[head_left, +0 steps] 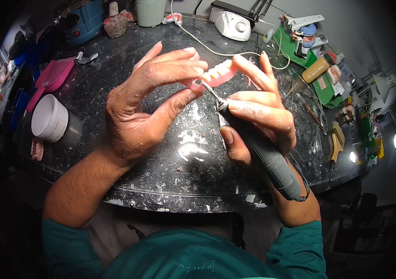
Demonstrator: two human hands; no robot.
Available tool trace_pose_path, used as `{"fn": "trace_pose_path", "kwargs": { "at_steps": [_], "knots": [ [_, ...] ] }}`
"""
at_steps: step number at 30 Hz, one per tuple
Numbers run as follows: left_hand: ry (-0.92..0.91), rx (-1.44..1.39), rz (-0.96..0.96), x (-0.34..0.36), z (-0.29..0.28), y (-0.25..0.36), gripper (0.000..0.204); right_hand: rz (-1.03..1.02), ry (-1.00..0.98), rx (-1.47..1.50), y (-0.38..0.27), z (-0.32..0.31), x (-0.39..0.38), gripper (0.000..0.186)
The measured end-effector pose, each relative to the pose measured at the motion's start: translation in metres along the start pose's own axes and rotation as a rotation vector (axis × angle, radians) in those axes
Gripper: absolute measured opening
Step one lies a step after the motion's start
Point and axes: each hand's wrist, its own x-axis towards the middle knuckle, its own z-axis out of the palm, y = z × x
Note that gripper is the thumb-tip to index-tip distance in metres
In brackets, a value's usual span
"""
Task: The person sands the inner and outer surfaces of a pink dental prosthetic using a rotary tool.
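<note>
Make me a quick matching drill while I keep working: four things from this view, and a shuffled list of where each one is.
Things
1. denture
2. handpiece
3. white tub
4. control box with a dial

Places
A. at the far side of the dark bench
B. gripped in the right hand
C. near the pink dustpan, on the left
D. pinched by the left hand

Pairs: 1-D, 2-B, 3-C, 4-A
</note>
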Motion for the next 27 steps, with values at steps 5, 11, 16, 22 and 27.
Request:
{"fn": "trace_pose_path", "kwargs": {
  "at_steps": [5, 11, 16, 22, 27],
  "knots": [
    [-0.004, -0.007, -0.002, 0.0, -0.0002, 0.0002, 0.028, 0.007, -0.006, -0.008, -0.0005, 0.0, 0.0001, 0.04],
    [-0.008, -0.009, -0.004, 0.0, -0.0009, 0.0001, 0.027, 0.0, -0.003, -0.016, -0.0016, 0.0013, 0.0011, 0.04],
    [-0.002, -0.008, -0.025, -0.001, -0.0004, 0.0005, 0.026, 0.007, -0.029, 0.009, -0.0032, -0.0007, 0.0021, 0.04],
    [0.009, -0.019, -0.028, -0.0013, 0.0013, 0.0014, 0.026, 0.02, 0.0, 0.05, 0.0006, 0.0008, -0.0028, 0.04],
    [0.016, -0.032, -0.032, -0.0015, 0.0023, 0.0016, 0.025, 0.042, 0.05, 0.097, -0.0025, 0.0033, 0.0004, 0.042]
  ]
}}
